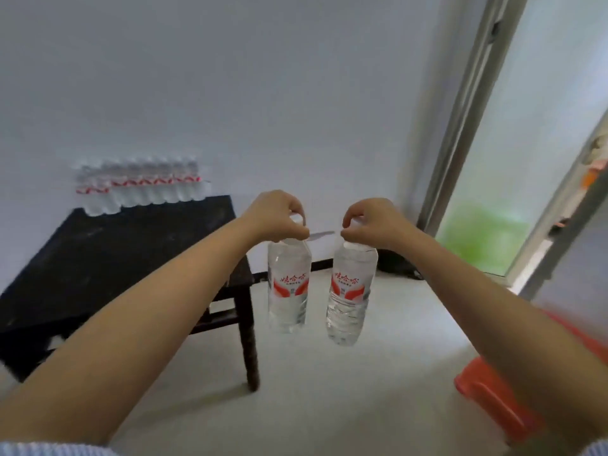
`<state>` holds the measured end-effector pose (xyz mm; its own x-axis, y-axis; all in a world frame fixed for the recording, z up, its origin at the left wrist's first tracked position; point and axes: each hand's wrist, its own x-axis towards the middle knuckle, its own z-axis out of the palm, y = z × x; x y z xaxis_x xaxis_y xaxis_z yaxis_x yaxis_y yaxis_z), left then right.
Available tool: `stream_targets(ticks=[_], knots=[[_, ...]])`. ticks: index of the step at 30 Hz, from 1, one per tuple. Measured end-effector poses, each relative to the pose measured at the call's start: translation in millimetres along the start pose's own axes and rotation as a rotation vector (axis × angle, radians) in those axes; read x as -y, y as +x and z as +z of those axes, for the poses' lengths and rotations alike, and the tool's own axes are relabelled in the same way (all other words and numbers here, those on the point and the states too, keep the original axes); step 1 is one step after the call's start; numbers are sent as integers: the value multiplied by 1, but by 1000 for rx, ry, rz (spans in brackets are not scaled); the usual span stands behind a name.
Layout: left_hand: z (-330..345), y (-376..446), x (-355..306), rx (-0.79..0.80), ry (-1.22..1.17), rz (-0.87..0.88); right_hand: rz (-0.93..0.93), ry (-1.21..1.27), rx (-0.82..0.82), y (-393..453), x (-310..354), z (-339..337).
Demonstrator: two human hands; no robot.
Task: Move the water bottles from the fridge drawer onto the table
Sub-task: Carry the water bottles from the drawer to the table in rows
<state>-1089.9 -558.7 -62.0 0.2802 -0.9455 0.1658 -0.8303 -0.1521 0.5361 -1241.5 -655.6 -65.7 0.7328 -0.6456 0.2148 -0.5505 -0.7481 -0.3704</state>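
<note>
My left hand grips the cap of a clear water bottle with a red and white label, which hangs upright in the air. My right hand holds a second, like water bottle by its cap beside the first. Both bottles hang over the floor, just right of the black table. Several more bottles stand in rows along the table's far edge against the wall. The fridge drawer is not in view.
A white wall stands behind the table. A sliding glass door is at the right. A red plastic stool sits on the pale floor at the lower right. The table's dark leg stands close to the left bottle.
</note>
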Motion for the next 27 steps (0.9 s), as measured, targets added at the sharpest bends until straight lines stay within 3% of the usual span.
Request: stream_targets(ticks=[7,14,21,27], knots=[[-100,12,173,-106,179,-311,-237,-24,182,172,109,104],[-194,50,298,-199,295,-547,-366,-28,404,322,200,177],[-250,75,420,-285,271,-677,-411,-11,485,426,273,244],[-289,119,539,-187,209,-658,-345,5,541,510,327,313]])
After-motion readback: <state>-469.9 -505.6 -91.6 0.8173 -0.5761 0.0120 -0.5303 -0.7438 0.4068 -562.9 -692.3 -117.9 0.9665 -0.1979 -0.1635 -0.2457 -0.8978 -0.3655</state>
